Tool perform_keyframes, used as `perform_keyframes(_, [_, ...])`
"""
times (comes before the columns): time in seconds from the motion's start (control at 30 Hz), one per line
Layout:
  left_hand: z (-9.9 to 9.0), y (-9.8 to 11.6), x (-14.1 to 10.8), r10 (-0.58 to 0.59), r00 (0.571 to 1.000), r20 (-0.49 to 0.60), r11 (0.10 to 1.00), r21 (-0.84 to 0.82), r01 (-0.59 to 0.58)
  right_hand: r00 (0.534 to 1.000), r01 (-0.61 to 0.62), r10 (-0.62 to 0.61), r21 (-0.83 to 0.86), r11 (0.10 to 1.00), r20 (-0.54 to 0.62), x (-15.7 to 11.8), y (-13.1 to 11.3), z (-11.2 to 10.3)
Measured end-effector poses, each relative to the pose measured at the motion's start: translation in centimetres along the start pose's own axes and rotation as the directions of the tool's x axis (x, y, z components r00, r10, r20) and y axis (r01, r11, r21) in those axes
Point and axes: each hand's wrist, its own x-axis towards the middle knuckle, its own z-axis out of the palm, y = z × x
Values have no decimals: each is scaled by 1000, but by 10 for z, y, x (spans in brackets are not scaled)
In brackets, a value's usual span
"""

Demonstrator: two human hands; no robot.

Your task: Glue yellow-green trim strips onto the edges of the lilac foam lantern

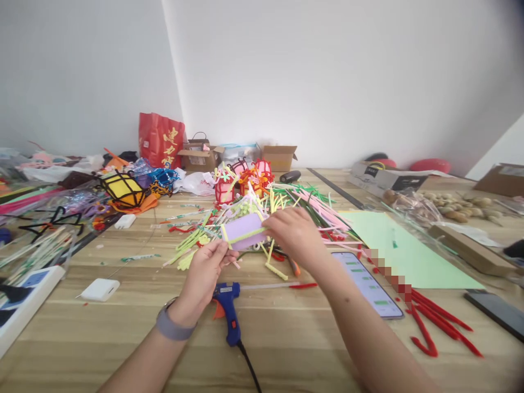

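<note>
Between my hands is a purple paper tube or lantern body [242,227], edged with pale yellow pipe cleaner and with a strip of it along the side. My left hand [208,266] pinches its lower left end between thumb and fingers. At the right end, my right hand [295,233] has its fingers closed around the upper corner; its fingertips are partly hidden. A blue hot glue gun [229,314] lies on the table below the piece, a clear glue stick behind it. Just beyond my hands is a heap of loose yellow-green pipe cleaners [186,248].
Finished lanterns [225,191] stand behind the heap. A phone [366,284], a pale green sheet [409,251] and red pipe cleaners [444,319] lie to the right. At left are a power strip [43,295], a white charger [100,290] and a yellow lantern [123,189]. Cardboard boxes [280,157] line the back.
</note>
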Motion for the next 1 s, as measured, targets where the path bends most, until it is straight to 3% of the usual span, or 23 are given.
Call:
perform_keyframes(0.07, [-2, 2, 1, 0, 1000, -10, 1000, -19, 0, 996, -94, 93, 151, 984, 14, -2, 20, -6])
perform_keyframes(0.17, [-2, 3, 1, 6, 1000, -14, 999, -40, -6, 979, -197, 161, 386, 901, 123, -4, 33, -11])
perform_keyframes(0.37, [-2, -1, 1, 21, 999, -29, 998, -59, -23, 911, -412, 320, 598, 687, 260, 0, 16, -12])
perform_keyframes(0.5, [1, 2, -2, 30, 999, -20, 997, -72, -31, 875, -474, 412, 621, 625, 253, 3, 10, -6])
perform_keyframes(0.8, [9, 10, -11, 19, 999, 32, 999, -45, -17, 839, -519, 452, 696, 495, 304, 2, 13, 7])
perform_keyframes(1.0, [10, 9, -9, 17, 998, 57, 999, -44, -14, 771, -581, 491, 762, 284, 405, 1, 15, 9])
